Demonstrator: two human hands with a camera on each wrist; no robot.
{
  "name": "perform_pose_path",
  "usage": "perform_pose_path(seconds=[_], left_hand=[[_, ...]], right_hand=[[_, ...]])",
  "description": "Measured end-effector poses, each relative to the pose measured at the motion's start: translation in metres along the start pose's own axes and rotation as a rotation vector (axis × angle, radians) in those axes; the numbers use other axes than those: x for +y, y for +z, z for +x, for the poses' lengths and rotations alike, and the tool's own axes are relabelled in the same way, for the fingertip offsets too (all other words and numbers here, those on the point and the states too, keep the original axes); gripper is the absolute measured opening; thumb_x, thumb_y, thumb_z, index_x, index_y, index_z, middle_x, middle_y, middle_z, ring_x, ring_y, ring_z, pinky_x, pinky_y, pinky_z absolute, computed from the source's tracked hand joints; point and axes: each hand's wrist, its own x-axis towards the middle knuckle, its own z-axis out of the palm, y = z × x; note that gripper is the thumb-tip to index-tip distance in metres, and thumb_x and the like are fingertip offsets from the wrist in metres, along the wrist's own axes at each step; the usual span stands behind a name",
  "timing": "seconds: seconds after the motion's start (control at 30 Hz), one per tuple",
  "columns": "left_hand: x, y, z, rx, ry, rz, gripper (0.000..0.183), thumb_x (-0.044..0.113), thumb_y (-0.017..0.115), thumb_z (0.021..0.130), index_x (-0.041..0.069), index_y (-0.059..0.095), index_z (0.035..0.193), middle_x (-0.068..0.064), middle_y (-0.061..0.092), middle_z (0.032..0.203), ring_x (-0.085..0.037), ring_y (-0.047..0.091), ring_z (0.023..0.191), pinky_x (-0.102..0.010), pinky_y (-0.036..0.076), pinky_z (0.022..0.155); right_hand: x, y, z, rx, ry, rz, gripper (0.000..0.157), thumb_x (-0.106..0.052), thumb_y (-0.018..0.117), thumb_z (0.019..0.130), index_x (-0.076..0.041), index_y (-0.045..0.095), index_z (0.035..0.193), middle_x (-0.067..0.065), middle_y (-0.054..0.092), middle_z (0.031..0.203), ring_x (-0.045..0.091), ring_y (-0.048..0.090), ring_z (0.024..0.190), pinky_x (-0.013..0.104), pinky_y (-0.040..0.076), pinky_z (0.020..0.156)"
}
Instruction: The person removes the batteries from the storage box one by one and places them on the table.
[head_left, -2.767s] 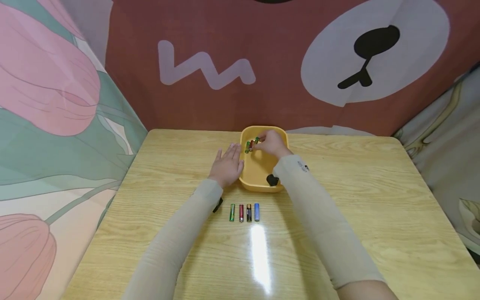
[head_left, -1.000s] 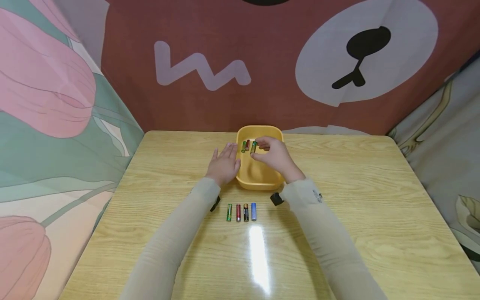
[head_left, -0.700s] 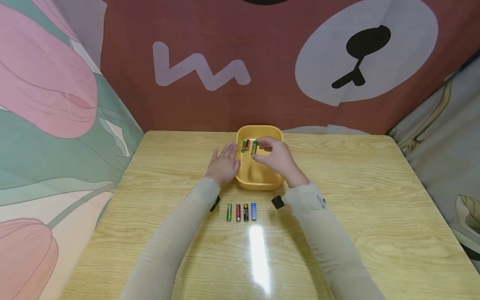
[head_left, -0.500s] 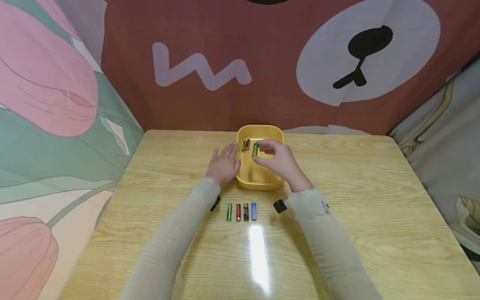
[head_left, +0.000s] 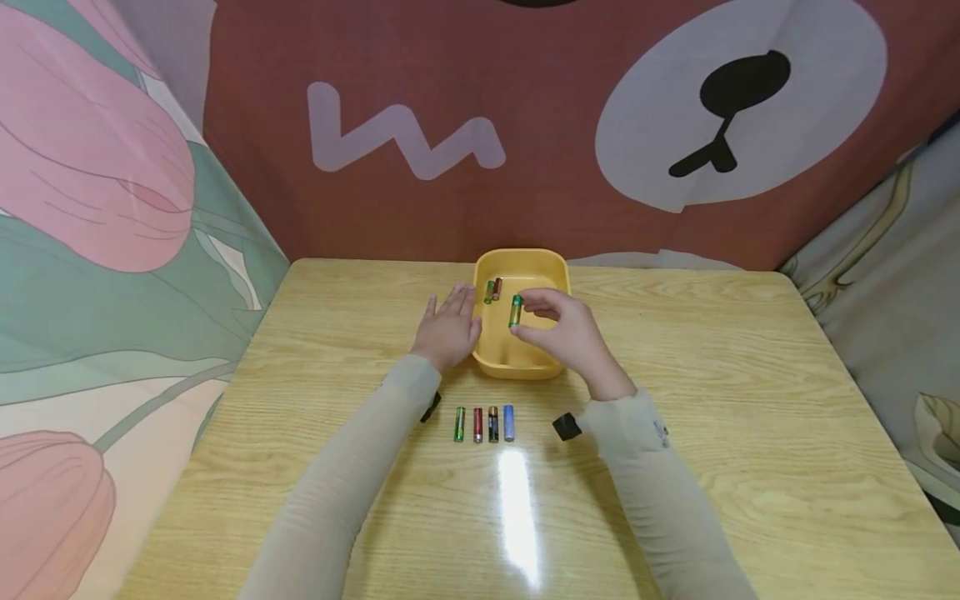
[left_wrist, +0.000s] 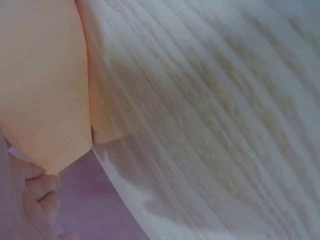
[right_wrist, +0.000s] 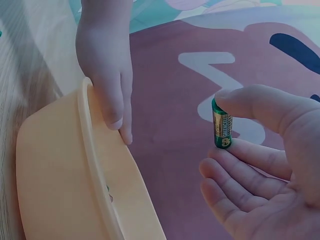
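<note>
Battery [head_left: 515,311], green and gold, pinched end to end between thumb and forefinger of our right hand [head_left: 564,333], above the yellow tub [head_left: 517,372], two more batteries [head_left: 497,289] near its far left corner, our left hand [head_left: 447,332], straight-fingered, at its left rim.

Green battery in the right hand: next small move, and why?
Probably carry the green battery from over the yellow bin toward the row of four batteries on the table: the right hand pinches it between thumb and fingers, apart from the two batteries inside the bin, and that row looks like its likely place.
</note>
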Motion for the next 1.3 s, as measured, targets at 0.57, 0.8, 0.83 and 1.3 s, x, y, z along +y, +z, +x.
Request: perform_pose_path(seconds=[0.57,0.8,0.83,1.3], left_hand=[[0.000,0.003,0.002,0.014,0.010,0.009,0.061,0.037,0.027,0.110,0.009,0.016,0.163,-0.007,0.019,0.169,-0.020,0.009,0.156,-0.052,0.009,0.125],[-0.001,0.004,0.003,0.017,0.015,-0.002,0.061,0.036,0.028,0.110,0.009,0.015,0.163,-0.006,0.019,0.169,-0.020,0.008,0.156,-0.052,0.009,0.125],[-0.001,0.004,0.003,0.019,0.016,-0.005,0.061,0.036,0.028,0.110,0.009,0.015,0.163,-0.006,0.019,0.169,-0.020,0.008,0.156,-0.052,0.008,0.125],[-0.001,0.004,0.003,0.016,0.015,-0.013,0.061,0.036,0.028,0.110,0.009,0.014,0.163,-0.007,0.020,0.169,-0.020,0.007,0.156,-0.052,0.008,0.125]], right_hand=[[0.004,-0.002,-0.020,0.017,-0.060,0.074,0.052,-0.017,0.083,0.086,-0.006,0.064,0.133,0.013,0.066,0.125,0.031,0.060,0.122,0.044,0.048,0.107],[0.006,-0.002,-0.025,0.011,-0.067,0.113,0.052,-0.015,0.085,0.084,-0.006,0.064,0.132,0.012,0.065,0.124,0.030,0.060,0.121,0.041,0.049,0.106],[0.006,-0.002,-0.026,0.012,-0.068,0.113,0.052,-0.015,0.085,0.084,-0.006,0.064,0.131,0.012,0.065,0.123,0.029,0.061,0.121,0.042,0.049,0.106],[0.008,-0.001,-0.036,-0.002,-0.051,0.123,0.051,-0.014,0.086,0.083,-0.006,0.066,0.128,0.012,0.067,0.121,0.035,0.062,0.119,0.047,0.050,0.104]])
